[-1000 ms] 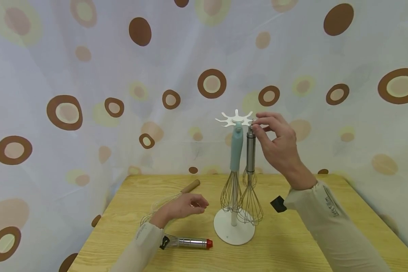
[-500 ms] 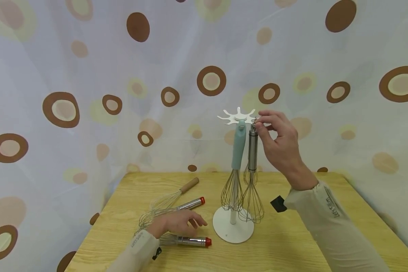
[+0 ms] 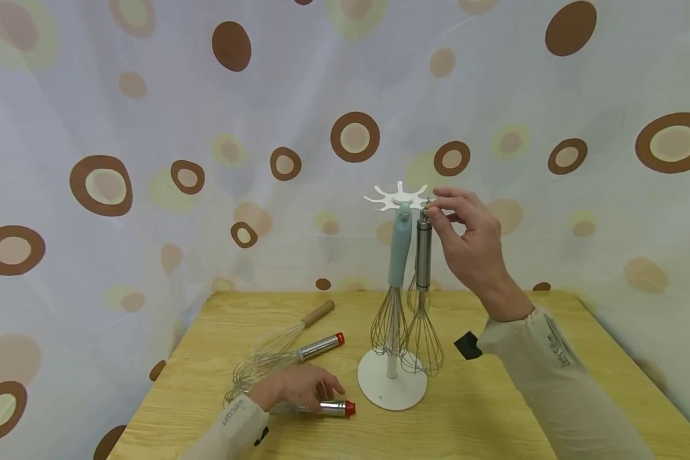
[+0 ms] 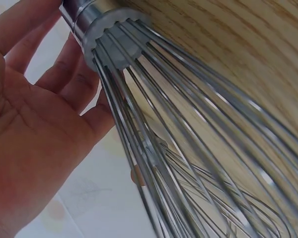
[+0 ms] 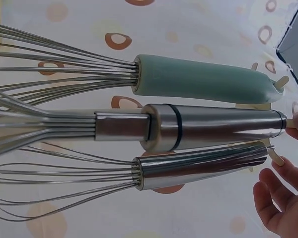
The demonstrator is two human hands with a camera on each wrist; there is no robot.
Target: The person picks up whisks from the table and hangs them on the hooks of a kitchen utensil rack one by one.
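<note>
My right hand (image 3: 473,246) pinches the top end of a steel-handled whisk (image 3: 423,259), upright at a hook of the white stand (image 3: 382,399). Beside it hangs a whisk with a teal handle (image 3: 400,252). In the right wrist view, another shiny-handled whisk (image 5: 203,166) hangs from the stand close to my fingertips. My left hand (image 3: 293,386) is low over a red-capped whisk (image 3: 335,409) lying on the table. In the left wrist view, its fingers are loosely bent next to the handle of that whisk (image 4: 119,42); firm contact cannot be made out.
Behind my left hand, a second red-capped whisk (image 3: 320,347) and a wooden-handled whisk (image 3: 317,314) lie on the wooden table (image 3: 494,396). A patterned curtain (image 3: 299,83) backs the table.
My left hand has moved down and toward the front, from above the rear red-capped whisk to the front one. My right hand keeps its pinch at the steel whisk's top.
</note>
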